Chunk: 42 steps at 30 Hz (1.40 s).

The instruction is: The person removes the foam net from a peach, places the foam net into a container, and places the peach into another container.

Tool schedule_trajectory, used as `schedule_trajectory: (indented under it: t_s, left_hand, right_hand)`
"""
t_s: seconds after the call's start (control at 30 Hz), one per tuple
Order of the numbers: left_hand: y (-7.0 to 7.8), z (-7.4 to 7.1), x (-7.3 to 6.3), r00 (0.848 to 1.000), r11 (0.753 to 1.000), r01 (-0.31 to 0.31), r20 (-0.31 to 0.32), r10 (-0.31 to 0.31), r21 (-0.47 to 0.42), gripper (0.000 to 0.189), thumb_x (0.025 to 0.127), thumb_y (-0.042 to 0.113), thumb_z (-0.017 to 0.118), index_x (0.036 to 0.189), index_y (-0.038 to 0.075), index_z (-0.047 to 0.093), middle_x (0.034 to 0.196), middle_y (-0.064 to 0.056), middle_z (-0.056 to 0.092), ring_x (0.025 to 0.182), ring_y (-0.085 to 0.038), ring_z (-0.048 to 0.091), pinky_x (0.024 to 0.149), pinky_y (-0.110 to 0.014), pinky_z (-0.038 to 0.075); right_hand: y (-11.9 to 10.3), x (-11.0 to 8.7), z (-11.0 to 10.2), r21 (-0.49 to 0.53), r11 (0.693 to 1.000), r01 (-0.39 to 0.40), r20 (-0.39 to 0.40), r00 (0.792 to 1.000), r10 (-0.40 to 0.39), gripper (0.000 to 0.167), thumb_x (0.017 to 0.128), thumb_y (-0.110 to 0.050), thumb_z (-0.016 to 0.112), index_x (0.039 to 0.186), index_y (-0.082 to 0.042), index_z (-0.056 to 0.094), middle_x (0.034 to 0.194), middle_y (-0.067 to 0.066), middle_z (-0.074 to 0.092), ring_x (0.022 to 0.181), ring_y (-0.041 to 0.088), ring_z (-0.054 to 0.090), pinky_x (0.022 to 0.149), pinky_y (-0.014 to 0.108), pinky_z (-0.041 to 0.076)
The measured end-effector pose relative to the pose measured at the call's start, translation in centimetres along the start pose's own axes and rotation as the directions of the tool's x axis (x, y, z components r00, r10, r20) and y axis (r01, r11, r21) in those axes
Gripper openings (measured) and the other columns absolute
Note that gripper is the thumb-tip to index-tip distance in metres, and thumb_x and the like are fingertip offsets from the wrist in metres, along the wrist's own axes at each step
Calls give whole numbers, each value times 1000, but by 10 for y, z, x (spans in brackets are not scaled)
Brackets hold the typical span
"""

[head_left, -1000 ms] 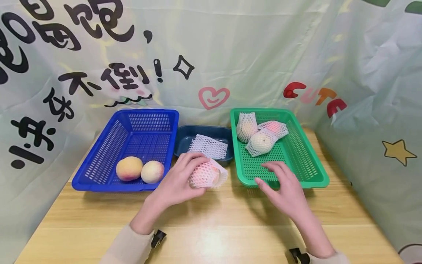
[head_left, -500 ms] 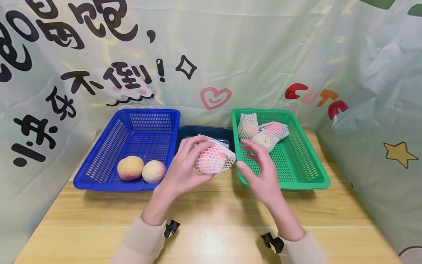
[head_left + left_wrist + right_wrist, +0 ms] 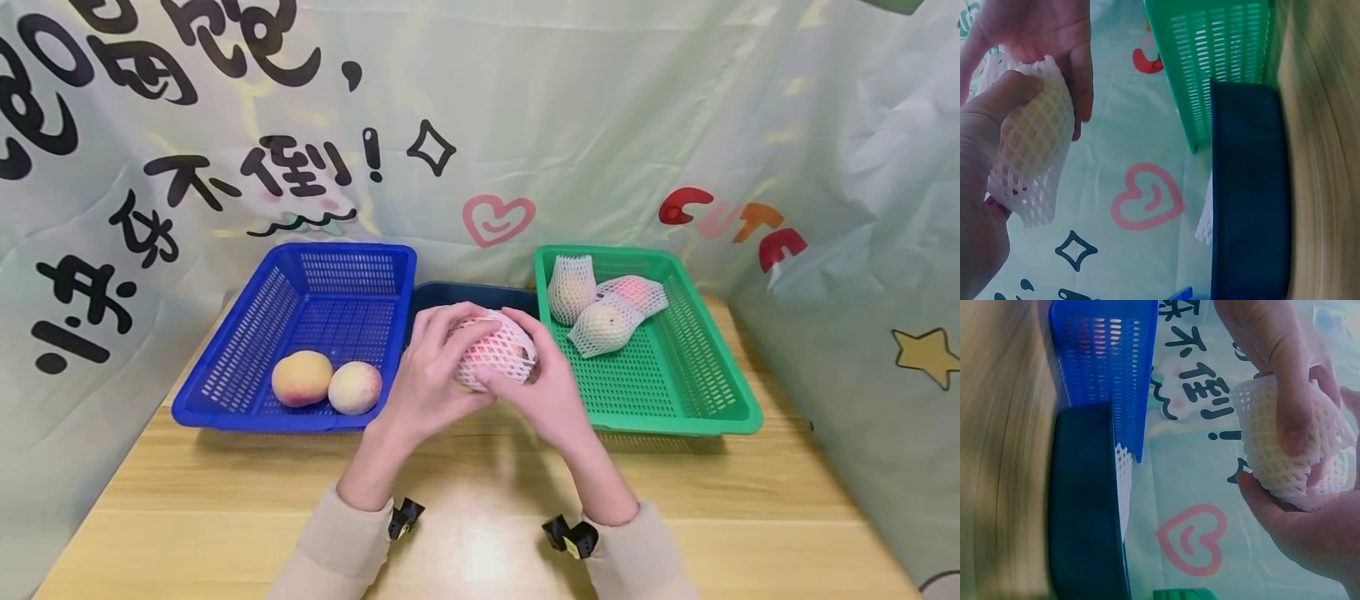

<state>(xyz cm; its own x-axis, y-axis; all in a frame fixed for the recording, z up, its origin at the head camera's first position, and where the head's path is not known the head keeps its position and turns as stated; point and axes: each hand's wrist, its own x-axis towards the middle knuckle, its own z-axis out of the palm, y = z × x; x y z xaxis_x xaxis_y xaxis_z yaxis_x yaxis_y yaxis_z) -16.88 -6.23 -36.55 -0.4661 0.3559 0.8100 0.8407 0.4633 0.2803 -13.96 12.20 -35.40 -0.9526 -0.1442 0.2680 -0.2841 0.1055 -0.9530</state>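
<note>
Both hands meet around a peach (image 3: 501, 346) in a white foam net sleeve, held above the table at the middle. My left hand (image 3: 429, 371) grips it from the left, fingers over the top; its thumb presses the net in the left wrist view. From the right, my right hand (image 3: 553, 390) holds it between thumb and fingers. In the right wrist view the net (image 3: 1272, 444) covers the pale fruit, with loose net around its end. Two bare peaches, one yellower (image 3: 302, 378) and one paler (image 3: 355, 387), lie in the blue basket (image 3: 197, 412).
The green basket (image 3: 675, 421) at right holds several net-wrapped fruits (image 3: 606, 325). Between the baskets stands a dark blue tray (image 3: 472, 293), largely hidden by the hands; white netting (image 3: 1124, 481) shows above its rim. A printed cloth (image 3: 600, 125) hangs behind the wooden table (image 3: 225, 517).
My right hand has moved left from over the green basket and taken hold of the wrapped peach. My left hand has carried the peach slightly up and right.
</note>
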Motion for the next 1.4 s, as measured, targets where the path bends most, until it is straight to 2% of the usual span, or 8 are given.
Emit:
schedule_trajectory:
  t_s: [0.23, 0.43, 0.67, 0.8, 0.93, 1.2, 1.3, 1.4]
  left_hand:
    - [1, 4, 0, 1000, 1000, -10, 6, 10, 6, 75, 64, 22, 96, 130, 12, 64, 137, -15, 56, 122, -38, 48, 102, -50, 44]
    - [6, 9, 1, 998, 1000, -7, 60, 7, -3, 77, 71, 24, 95, 137, 12, 58, 144, -15, 51, 130, -38, 44, 111, -53, 33]
    - [8, 2, 2, 997, 999, -3, 81, 7, -52, 99, 67, 39, 99, 148, 14, 49, 160, -11, 41, 146, -36, 32, 121, -54, 24]
    - [7, -4, 4, 999, 995, -20, 38, 24, -97, 91, 78, 55, 88, 148, 12, 49, 159, -12, 42, 147, -36, 32, 121, -54, 24]
    - [7, -7, 7, 997, 982, -18, -72, 4, -186, 75, 94, 60, 65, 143, 5, 53, 152, -16, 48, 142, -37, 39, 117, -53, 30]
    - [5, -10, 8, 948, 910, 21, -282, -150, -415, 37, 100, 23, 62, 120, -9, 63, 123, -23, 61, 116, -33, 58, 100, -36, 50]
    - [3, -12, 7, 930, 860, 38, -296, -217, -509, 16, 97, -1, 61, 110, -11, 65, 112, -23, 61, 106, -30, 60, 95, -32, 55]
    - [1, -14, 6, 929, 812, 83, -250, -274, -578, 13, 94, -15, 60, 104, -11, 66, 107, -22, 63, 101, -27, 63, 90, -29, 57]
  right_hand:
    - [2, 1, 2, -47, 999, 7, -73, 997, -10, 73, 81, -13, 87, 147, -14, 55, 136, 12, 60, 110, 28, 63, 83, 32, 58]
    - [7, 3, -4, 0, 999, 33, -110, 993, -33, 67, 80, -6, 85, 143, -9, 60, 131, 15, 62, 106, 28, 63, 79, 28, 59]
    - [7, 4, -10, 19, 995, 95, -125, 988, -92, 66, 81, -7, 82, 143, -9, 60, 134, 14, 62, 106, 29, 64, 78, 28, 59]
    - [7, 4, -14, 35, 990, 139, -143, 981, -133, 65, 81, -10, 81, 143, -9, 61, 134, 13, 63, 107, 25, 65, 82, 27, 59]
    - [10, 4, -18, 91, 978, 187, -147, 974, -172, 65, 82, -16, 81, 143, -7, 60, 135, 13, 63, 111, 23, 64, 87, 26, 58]
    - [11, 3, -18, 197, 962, 189, -115, 979, -168, 67, 80, -15, 69, 145, -5, 58, 136, 14, 60, 114, 23, 62, 90, 27, 57]
    - [11, 3, -17, 211, 961, 181, -108, 981, -161, 67, 79, -16, 68, 145, -5, 57, 136, 14, 60, 113, 22, 63, 89, 27, 58]
    - [12, 3, -16, 220, 958, 183, -106, 981, -163, 67, 80, -16, 67, 145, -4, 57, 136, 14, 60, 112, 22, 63, 88, 27, 58]
